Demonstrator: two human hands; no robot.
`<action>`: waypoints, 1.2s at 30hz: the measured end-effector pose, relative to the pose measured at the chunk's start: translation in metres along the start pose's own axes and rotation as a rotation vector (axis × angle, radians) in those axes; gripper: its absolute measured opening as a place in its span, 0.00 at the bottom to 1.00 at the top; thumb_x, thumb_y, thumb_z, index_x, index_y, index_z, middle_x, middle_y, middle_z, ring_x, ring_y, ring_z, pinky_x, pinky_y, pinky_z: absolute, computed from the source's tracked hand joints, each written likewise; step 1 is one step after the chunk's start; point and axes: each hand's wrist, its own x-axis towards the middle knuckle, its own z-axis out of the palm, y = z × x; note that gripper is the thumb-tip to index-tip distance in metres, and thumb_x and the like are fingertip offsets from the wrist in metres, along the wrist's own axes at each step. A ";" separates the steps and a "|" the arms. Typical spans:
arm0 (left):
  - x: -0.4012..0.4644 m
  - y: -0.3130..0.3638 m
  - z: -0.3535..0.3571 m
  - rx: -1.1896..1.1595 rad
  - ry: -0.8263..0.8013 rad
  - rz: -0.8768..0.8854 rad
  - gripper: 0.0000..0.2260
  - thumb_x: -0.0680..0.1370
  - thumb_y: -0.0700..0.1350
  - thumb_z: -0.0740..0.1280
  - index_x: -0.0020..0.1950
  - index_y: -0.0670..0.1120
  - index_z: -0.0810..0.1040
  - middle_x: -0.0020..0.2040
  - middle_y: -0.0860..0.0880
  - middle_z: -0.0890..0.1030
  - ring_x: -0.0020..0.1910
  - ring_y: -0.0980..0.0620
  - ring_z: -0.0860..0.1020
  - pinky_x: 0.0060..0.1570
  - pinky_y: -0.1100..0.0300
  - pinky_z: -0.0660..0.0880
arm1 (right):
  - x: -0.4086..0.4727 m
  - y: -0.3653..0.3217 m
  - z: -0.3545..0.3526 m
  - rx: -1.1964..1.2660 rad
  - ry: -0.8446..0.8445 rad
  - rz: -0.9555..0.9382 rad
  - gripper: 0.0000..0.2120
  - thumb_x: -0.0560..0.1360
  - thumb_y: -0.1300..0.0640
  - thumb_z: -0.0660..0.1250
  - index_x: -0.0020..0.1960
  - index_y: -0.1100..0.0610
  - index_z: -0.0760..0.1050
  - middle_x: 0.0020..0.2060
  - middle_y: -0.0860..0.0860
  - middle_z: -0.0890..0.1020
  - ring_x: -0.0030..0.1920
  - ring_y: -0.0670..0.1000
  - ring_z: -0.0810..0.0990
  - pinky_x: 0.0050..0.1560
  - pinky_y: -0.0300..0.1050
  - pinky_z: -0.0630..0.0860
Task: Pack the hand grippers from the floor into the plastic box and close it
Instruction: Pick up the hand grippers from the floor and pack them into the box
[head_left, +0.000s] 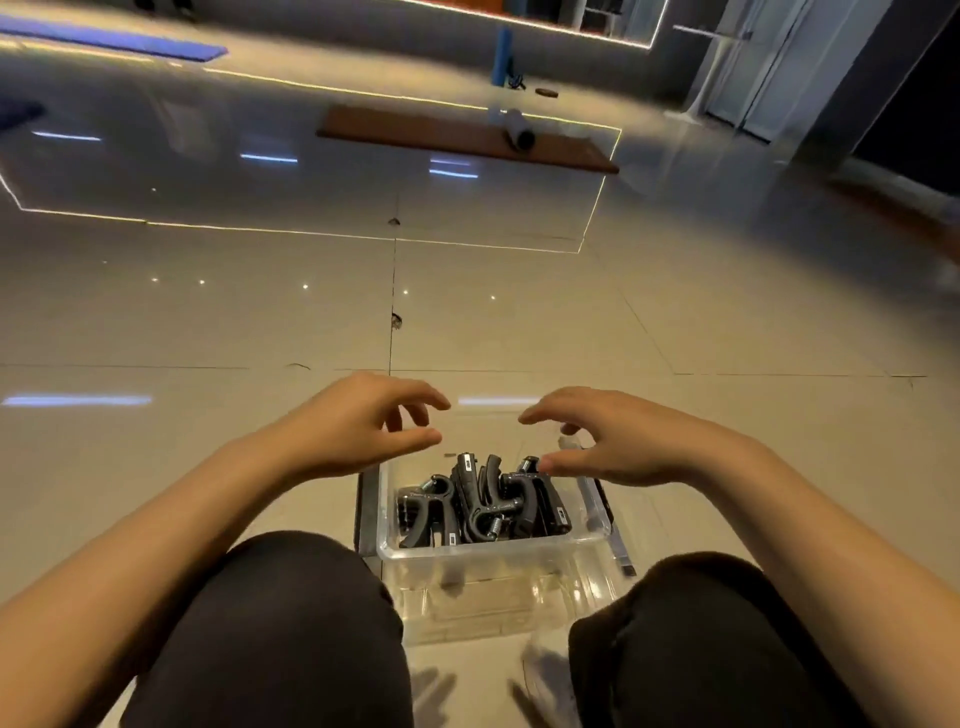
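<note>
A clear plastic box (488, 558) stands on the tiled floor between my knees, its top uncovered. Several black hand grippers (483, 506) lie piled inside it. My left hand (358, 426) hovers above the box's far left corner, fingers loosely curved and holding nothing. My right hand (613, 441) hovers above the far right corner in the same relaxed pose, also holding nothing. A dark latch (366, 506) hangs at the box's left side and another latch (605, 501) at its right. I cannot make out a lid.
My knees in dark trousers (291, 623) flank the box. Farther off lie a brown mat (441, 137) with a rolled grey mat (519, 130), a blue mat (119, 41) at far left, and an upright blue roll (503, 57).
</note>
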 end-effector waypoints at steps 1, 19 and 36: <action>-0.011 0.018 -0.014 -0.010 0.064 0.022 0.17 0.76 0.55 0.64 0.64 0.56 0.71 0.52 0.58 0.77 0.47 0.61 0.76 0.47 0.67 0.74 | -0.009 -0.013 0.000 0.034 0.055 -0.015 0.25 0.75 0.44 0.64 0.71 0.44 0.64 0.69 0.41 0.68 0.61 0.44 0.72 0.57 0.38 0.68; -0.117 0.038 0.001 0.140 0.307 -0.346 0.14 0.77 0.56 0.63 0.59 0.53 0.77 0.47 0.56 0.80 0.44 0.58 0.77 0.51 0.58 0.75 | -0.001 -0.089 0.032 0.249 0.366 0.040 0.16 0.76 0.48 0.64 0.61 0.53 0.74 0.57 0.49 0.78 0.54 0.49 0.77 0.54 0.47 0.75; -0.246 -0.002 -0.078 0.087 0.354 -0.637 0.12 0.75 0.56 0.66 0.56 0.53 0.77 0.47 0.55 0.80 0.46 0.60 0.78 0.47 0.65 0.75 | 0.067 -0.195 0.047 0.357 0.220 -0.311 0.14 0.73 0.54 0.70 0.58 0.50 0.77 0.53 0.47 0.80 0.51 0.48 0.77 0.55 0.47 0.76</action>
